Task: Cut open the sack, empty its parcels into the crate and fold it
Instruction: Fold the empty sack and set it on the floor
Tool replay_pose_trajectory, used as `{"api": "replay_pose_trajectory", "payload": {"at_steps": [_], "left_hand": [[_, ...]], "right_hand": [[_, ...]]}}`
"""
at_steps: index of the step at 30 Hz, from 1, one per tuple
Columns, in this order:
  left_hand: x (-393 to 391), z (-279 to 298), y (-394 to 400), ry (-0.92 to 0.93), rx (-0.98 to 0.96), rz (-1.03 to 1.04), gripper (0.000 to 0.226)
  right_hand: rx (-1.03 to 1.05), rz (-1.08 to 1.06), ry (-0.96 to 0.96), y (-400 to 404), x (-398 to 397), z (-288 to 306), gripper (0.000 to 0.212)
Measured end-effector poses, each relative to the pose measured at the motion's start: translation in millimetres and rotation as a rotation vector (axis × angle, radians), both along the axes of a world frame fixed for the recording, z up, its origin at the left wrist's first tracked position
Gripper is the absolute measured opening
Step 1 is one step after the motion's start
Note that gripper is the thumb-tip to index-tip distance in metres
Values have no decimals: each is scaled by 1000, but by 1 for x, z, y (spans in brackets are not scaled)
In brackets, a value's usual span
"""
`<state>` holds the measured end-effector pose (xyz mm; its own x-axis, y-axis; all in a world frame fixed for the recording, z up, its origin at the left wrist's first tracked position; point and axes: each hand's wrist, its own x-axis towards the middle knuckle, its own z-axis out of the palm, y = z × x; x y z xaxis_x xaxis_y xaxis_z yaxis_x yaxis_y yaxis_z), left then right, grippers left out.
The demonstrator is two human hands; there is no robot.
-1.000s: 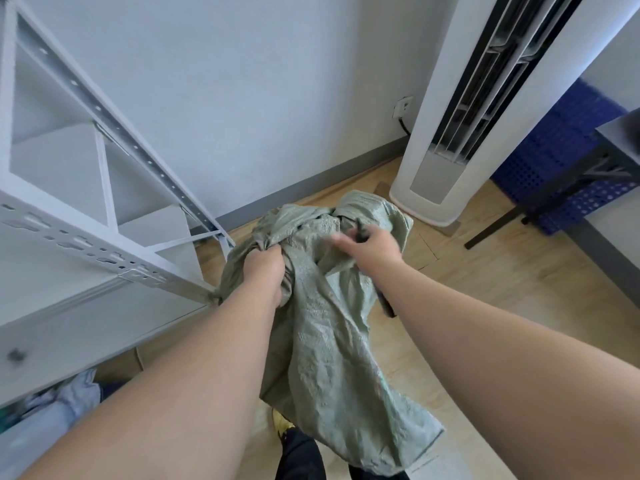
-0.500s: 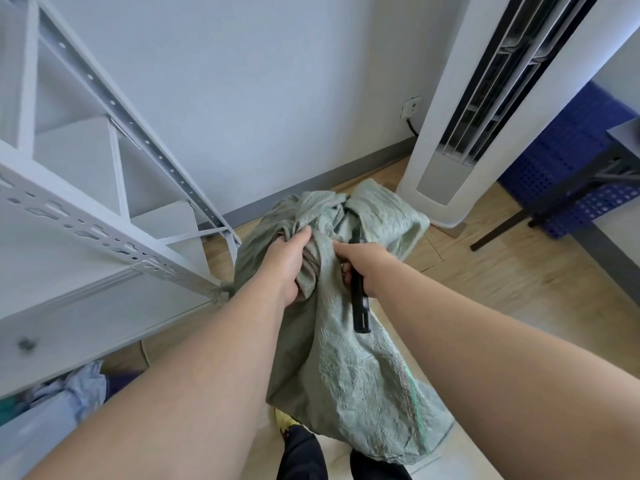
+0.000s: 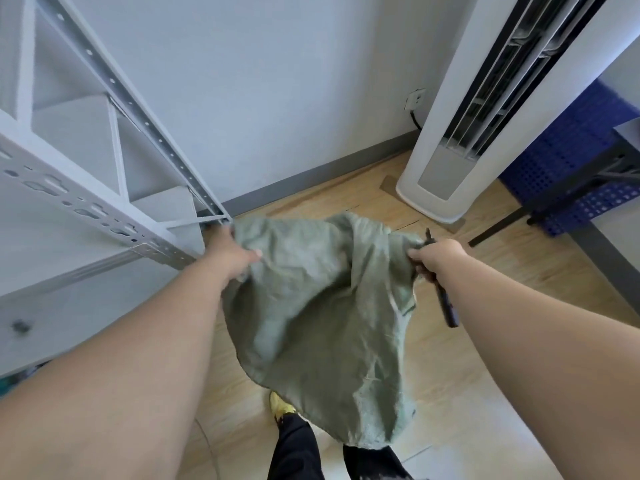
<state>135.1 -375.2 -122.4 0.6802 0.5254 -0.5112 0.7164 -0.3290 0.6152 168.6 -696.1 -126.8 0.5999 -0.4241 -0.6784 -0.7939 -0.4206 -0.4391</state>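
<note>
both forearms bare, no sleeves, no rings or watch on left hand (image 3: 231, 253) or right hand (image 3: 439, 258). black trousers (image 3: 294, 448), yellow shoe (image 3: 281, 406) below the hands.

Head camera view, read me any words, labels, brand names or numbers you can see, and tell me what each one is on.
None can be read.
The green sack shows no print.
The white tower unit, grey shelf rack and blue crate carry no visible text.
The dark tool in the right hand is too blurred to tell.

Both hands (image 3: 228, 252) (image 3: 440, 256) outstretched, gripping
</note>
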Motion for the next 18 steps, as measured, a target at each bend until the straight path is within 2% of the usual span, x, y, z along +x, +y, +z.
{"api": "replay_pose_trajectory", "payload": {"at_steps": [1,2,5,7,9,12,13,15,16,18], "left_hand": [[-1,-1,-6,26,30,-48,63],[-1,-1,-7,1,81,-6,58],[-10,-2,16,-71,159,344,47],[-21,-6,31,-74,183,452,44],[-22,-4,29,-148,204,474,43],[-16,2,18,-324,280,391,36],[-14,0,19,-292,318,339,36],[-15,-11,27,-105,275,284,39],[-17,-14,31,-39,220,329,39],[-18,-12,32,-14,206,380,38]], "right_hand": [[-2,-19,-35,3,1,-1,32],[-62,-43,-84,3,2,-1,32],[-235,-160,-159,-19,-1,0,34],[-263,-261,-154,-38,-4,-4,35],[-234,-266,-162,-41,-5,-4,36],[-216,-362,-354,-35,-1,6,29],[-206,-400,-396,-36,1,4,29],[-24,-447,-322,-44,0,-1,38],[-13,-445,-226,-50,1,-5,46],[-68,-560,-271,-58,0,-3,46]]}}
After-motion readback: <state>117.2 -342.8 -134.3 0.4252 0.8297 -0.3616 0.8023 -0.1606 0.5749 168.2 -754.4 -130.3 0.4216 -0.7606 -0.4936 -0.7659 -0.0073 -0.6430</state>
